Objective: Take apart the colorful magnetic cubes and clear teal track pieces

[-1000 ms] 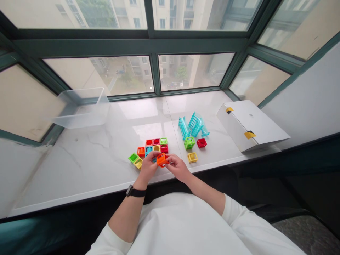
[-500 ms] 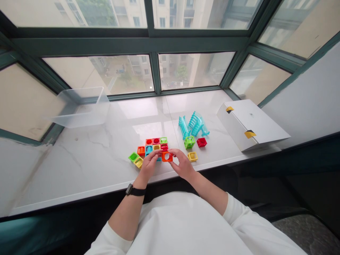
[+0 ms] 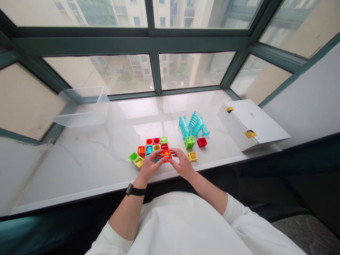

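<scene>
An orange-red toy block (image 3: 166, 154) with a round opening is between my two hands at the near right corner of a group of coloured hollow blocks (image 3: 156, 147). My left hand (image 3: 152, 163), with a black watch on its wrist, grips the block's left side. On its right side are the thumb and fingers of my right hand (image 3: 182, 163). Green and yellow blocks (image 3: 136, 159) lie at an angle left of the group, partly behind my left hand. Part of a blue block under my left fingers is hidden.
Right of my hands lie a green cube (image 3: 190, 142), a red block (image 3: 202, 142) and a yellow block (image 3: 192, 156). Behind them are clear turquoise track pieces (image 3: 195, 124). A transparent bin (image 3: 87, 118) stands far left, a white box (image 3: 255, 122) right. Windows line the back.
The orange-red block has been tilted between my hands, so its round opening faces more upward. My left thumb has come to its near side. The other blocks stay put.
</scene>
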Tool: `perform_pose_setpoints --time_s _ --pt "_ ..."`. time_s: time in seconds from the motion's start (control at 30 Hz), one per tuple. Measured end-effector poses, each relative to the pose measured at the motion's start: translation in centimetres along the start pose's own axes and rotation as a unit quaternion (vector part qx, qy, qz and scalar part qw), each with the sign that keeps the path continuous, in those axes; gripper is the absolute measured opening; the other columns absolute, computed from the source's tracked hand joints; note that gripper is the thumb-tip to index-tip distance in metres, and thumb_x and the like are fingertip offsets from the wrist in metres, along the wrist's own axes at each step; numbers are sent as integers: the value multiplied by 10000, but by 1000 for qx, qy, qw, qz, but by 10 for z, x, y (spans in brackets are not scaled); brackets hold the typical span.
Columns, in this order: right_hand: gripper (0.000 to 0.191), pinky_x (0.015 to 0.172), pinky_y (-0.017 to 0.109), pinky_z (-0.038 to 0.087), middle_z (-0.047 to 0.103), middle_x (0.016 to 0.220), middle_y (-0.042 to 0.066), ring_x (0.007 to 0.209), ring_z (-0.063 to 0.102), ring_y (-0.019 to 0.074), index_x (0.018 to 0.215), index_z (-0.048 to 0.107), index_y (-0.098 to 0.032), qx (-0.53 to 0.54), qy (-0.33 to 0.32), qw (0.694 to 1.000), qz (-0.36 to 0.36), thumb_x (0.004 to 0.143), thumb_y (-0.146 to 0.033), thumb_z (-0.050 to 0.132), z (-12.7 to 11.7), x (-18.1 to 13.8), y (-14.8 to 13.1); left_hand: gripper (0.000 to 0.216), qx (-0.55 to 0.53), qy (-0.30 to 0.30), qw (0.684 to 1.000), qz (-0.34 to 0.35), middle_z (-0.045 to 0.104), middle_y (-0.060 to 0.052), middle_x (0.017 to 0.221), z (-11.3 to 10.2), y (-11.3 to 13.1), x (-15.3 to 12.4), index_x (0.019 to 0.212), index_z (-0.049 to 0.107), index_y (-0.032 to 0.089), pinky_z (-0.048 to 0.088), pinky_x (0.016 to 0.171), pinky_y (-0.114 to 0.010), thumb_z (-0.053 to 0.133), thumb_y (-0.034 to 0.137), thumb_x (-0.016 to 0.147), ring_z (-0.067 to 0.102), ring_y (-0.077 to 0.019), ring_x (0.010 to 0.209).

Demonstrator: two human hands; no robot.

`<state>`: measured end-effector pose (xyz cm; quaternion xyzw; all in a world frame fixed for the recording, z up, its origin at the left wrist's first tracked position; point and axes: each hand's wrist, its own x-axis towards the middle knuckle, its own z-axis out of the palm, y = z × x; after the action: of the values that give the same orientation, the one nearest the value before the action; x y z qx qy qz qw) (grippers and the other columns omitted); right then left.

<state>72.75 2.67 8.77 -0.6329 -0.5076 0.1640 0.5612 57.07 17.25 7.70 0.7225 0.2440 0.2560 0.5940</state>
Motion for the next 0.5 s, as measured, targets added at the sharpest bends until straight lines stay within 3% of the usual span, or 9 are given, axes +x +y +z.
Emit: perform_pose_setpoints --time_s 0.1,0.3,0.5 --pt "358 970 405 655 635 1352 92 1193 677 235 1383 641 -305 25 -12 1000 8 1027 -332 660 -1 1 1 432 5 1 1000 1 782 -105 1202 0 1 0 1279 739 231 642 908 -405 792 454 913 760 -250 1007" --pt "491 910 408 668 577 1459 111 1134 690 231 1404 627 -305 -6 -38 999 -21 936 -263 767 -7 3 3 425 0 9 1000 9 773 -120 1261 -1 0 1 1263 745 224 621 969 -423 753 496 936 753 -279 1102" --pt "420 854 388 659 705 1199 66 982 711 215 1266 640 -273 -21 -39 998 -44 886 -253 818 -22 3 -8 486 -42 -18 999 4 777 -149 1250 -3 -1 2 1278 733 199 618 977 -455 626 584 1001 752 -309 1135"
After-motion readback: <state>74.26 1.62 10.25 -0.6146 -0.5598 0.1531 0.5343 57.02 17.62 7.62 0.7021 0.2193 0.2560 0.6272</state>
